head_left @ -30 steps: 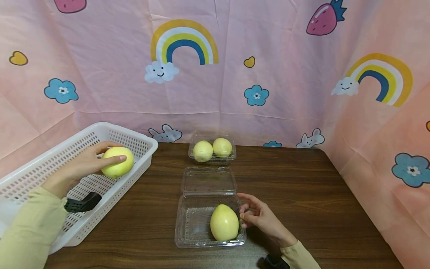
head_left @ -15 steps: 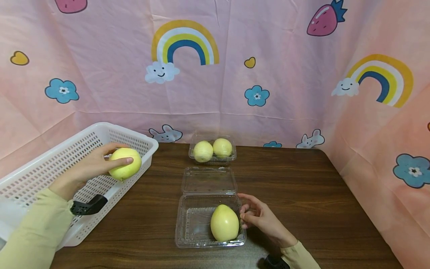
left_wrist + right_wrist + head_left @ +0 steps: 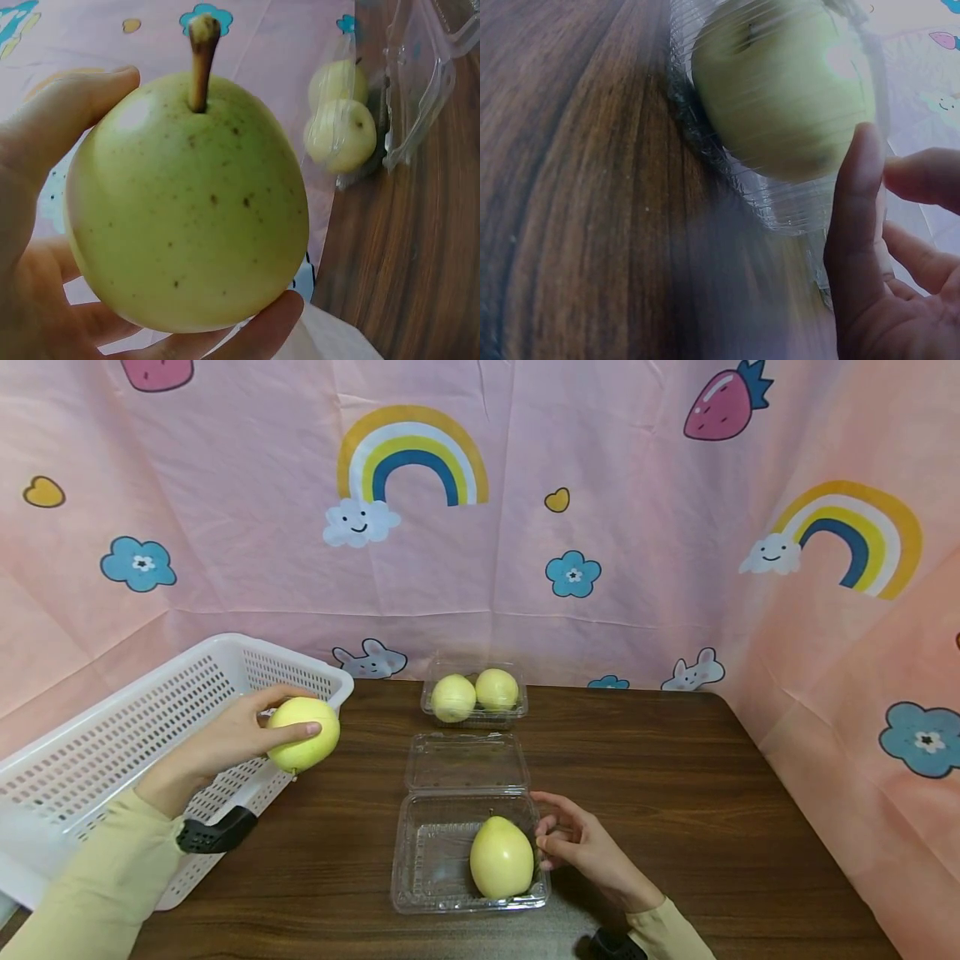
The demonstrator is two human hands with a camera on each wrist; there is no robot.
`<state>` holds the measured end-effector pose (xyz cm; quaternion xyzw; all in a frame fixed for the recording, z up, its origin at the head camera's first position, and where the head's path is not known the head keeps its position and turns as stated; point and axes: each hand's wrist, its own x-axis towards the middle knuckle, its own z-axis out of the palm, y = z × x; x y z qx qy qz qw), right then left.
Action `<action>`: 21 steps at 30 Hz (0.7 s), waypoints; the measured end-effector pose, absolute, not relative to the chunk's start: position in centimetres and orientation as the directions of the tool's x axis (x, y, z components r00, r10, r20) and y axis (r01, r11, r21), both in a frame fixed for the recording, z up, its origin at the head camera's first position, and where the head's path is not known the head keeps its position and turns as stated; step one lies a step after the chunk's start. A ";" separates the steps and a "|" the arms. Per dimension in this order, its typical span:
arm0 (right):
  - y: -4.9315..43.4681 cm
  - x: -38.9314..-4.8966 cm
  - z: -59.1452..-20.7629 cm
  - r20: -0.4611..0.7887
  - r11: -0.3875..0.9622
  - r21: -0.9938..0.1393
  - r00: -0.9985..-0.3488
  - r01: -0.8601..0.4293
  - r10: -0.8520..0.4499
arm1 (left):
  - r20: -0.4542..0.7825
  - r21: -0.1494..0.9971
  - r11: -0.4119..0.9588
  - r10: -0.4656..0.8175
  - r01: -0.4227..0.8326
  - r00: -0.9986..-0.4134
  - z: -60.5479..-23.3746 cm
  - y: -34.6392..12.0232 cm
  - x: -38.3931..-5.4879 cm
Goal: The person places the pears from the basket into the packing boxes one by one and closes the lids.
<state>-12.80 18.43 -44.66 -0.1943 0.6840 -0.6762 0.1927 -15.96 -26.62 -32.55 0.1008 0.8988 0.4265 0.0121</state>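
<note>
In the head view my left hand (image 3: 236, 739) grips a yellow-green pear (image 3: 306, 735) above the right rim of the white basket. The left wrist view shows fingers and thumb curled round this pear (image 3: 187, 210), its stem upward there. An unlidded clear plastic clamshell box (image 3: 435, 868) lies on the table, its lid (image 3: 467, 762) folded back. Another pear (image 3: 501, 858) sits in the box's right half. At the box's right edge, my right hand (image 3: 592, 852) pinches the rim between thumb and fingers, beside the pear (image 3: 787, 90) seen through the plastic wall.
A white perforated basket (image 3: 142, 718) stands at the left. Behind the box, a second clear clamshell box (image 3: 480, 720) holds two pears (image 3: 453, 697). Brown wooden table (image 3: 637, 760) extends to the right, and a pink patterned cloth (image 3: 510, 527) hangs at the back and right side.
My left hand has carried the pear to the right and slightly down, from over the basket's inside to its right rim. The right hand and the box have stayed put.
</note>
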 end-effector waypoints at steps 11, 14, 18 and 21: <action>18.4 -12.8 -44.8 0.005 -0.007 -1.000 -0.846 -0.001 -0.533 | 0.086 0.778 0.591 0.235 0.212 -0.968 -32.7 -24.8 -15.7; 18.5 -12.8 -44.8 0.003 -0.004 -1.000 -0.846 -0.002 -0.533 | 0.087 0.776 0.594 0.235 0.213 -0.968 -32.7 -24.5 -15.6; 18.5 -12.8 -44.8 0.002 -0.003 -1.000 -0.846 0.000 -0.533 | 0.072 0.776 0.596 0.241 0.206 -0.968 -32.7 -24.0 -15.6; 18.5 -12.8 -44.7 0.001 -0.005 -1.000 -0.845 0.001 -0.534 | 0.065 0.784 0.585 0.252 0.206 -0.966 -32.7 -23.6 -15.5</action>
